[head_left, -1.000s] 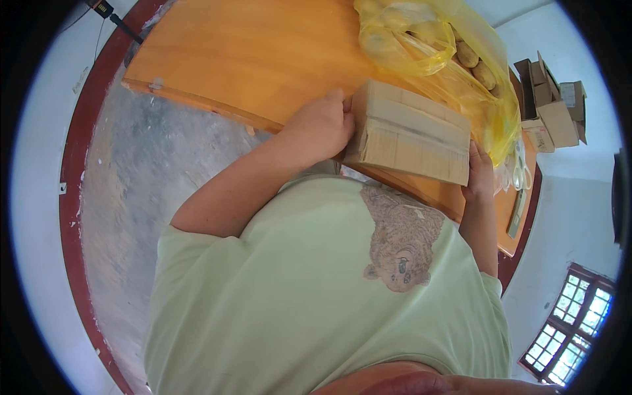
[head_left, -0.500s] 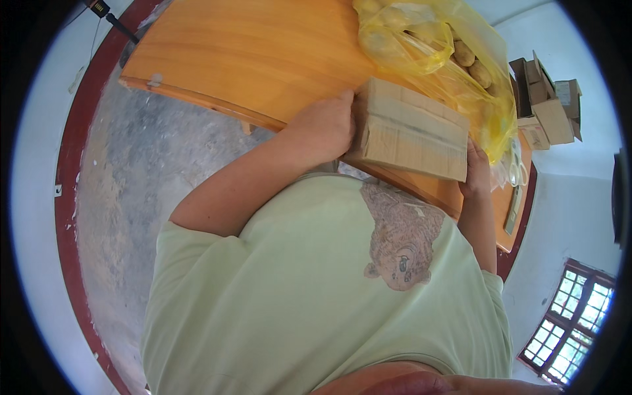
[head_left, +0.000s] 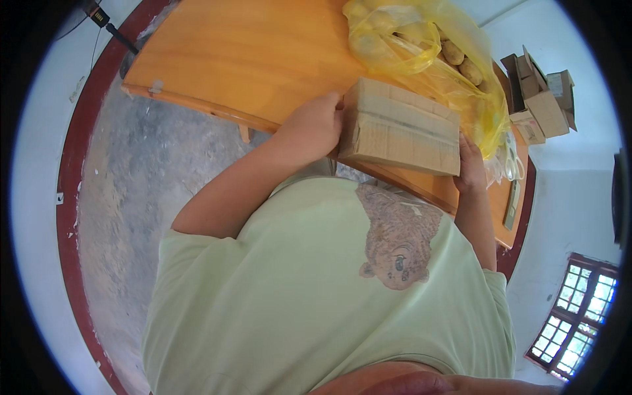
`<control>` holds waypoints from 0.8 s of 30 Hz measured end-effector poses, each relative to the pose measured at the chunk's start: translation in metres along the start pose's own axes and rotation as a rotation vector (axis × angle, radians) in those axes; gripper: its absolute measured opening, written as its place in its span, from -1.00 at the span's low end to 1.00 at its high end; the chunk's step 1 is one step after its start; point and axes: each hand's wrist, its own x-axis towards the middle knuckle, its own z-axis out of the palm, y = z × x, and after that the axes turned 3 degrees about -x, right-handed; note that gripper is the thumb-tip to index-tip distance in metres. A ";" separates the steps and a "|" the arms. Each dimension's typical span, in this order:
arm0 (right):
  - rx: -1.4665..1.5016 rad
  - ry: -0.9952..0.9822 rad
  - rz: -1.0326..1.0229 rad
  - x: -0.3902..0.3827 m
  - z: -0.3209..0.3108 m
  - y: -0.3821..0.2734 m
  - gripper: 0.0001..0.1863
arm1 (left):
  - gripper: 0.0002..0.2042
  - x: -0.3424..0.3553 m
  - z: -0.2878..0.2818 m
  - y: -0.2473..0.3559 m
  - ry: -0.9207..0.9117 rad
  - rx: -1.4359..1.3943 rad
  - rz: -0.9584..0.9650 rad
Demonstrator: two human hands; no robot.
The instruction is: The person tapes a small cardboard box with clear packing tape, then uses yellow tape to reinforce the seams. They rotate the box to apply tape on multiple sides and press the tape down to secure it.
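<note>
Near the front edge of the orange wooden table (head_left: 224,46) I hold a closed brown cardboard box (head_left: 401,128), its top showing a long taped seam. My left hand (head_left: 315,128) grips its left end with curled fingers. At the other end, my right hand (head_left: 470,164) is closed on the box, some fingers partly hidden by it. Just behind the box lies a crumpled, translucent yellow plastic bag (head_left: 395,49) with several potatoes (head_left: 454,51) visible inside.
Several open cardboard boxes (head_left: 540,102) stand beyond the right end of the table. A white scissors-like item (head_left: 513,164) and a flat strip (head_left: 511,204) lie at the table's right. A dark pole-like device (head_left: 112,29) is at the upper left.
The box and both hands appear slightly further left and higher, as do the bag and cardboard boxes, so the view has shifted a little. My grip on the box looks the same.
</note>
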 end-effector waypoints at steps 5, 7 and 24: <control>0.012 0.014 0.011 -0.001 0.004 -0.001 -0.62 | -0.50 -0.007 0.015 -0.008 0.165 -0.293 0.159; 0.008 0.027 0.009 -0.003 0.005 -0.003 -0.62 | -0.33 -0.007 0.027 -0.005 0.148 -0.289 0.328; 0.174 -0.050 0.019 0.000 0.007 0.002 -0.73 | -0.02 0.006 -0.002 0.091 -0.209 0.738 0.389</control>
